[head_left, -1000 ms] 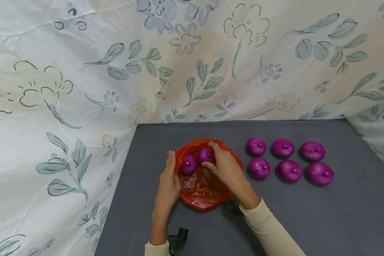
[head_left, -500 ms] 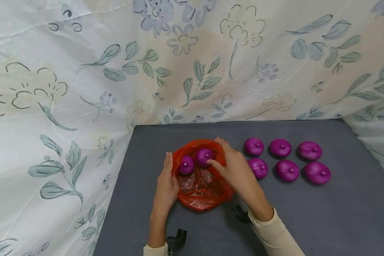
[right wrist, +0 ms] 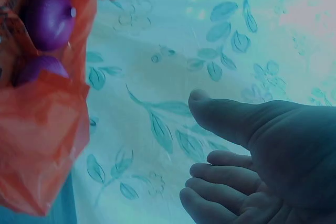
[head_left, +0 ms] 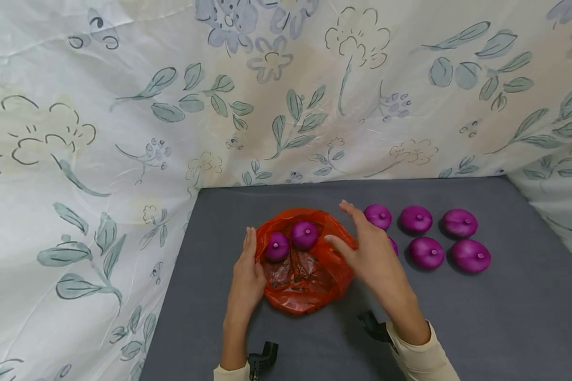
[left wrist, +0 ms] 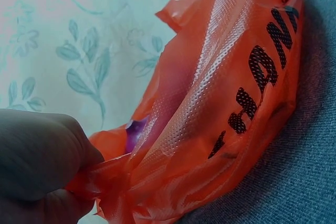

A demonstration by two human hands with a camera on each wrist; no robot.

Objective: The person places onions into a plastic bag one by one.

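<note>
An orange-red plastic bag (head_left: 301, 306) stands with its mouth spread wide, and dark lettering shows on its side in the left wrist view. Two round purple onions (head_left: 304, 235) lie inside it near the back. My left hand (head_left: 247, 280) is at the bag's left side, where its thumb and fingers (left wrist: 68, 156) pinch the gathered edge of the plastic. To the right of the bag hovers my right hand (head_left: 377, 259), holding nothing, its thumb and fingers (right wrist: 226, 166) spread apart. This hand partly covers the nearest loose onion (head_left: 393, 246).
Several more purple onions (head_left: 426, 253) sit in two rows on the grey tabletop (head_left: 457, 328), right of the bag. Floral cloth (head_left: 276, 106) hangs behind and at both sides of the table. A black wrist mount (head_left: 264, 355) is on each forearm.
My right hand has let go of the right-hand onion inside the bag and moved back to the right, out of the bag. The left hand stays at the bag's left edge.
</note>
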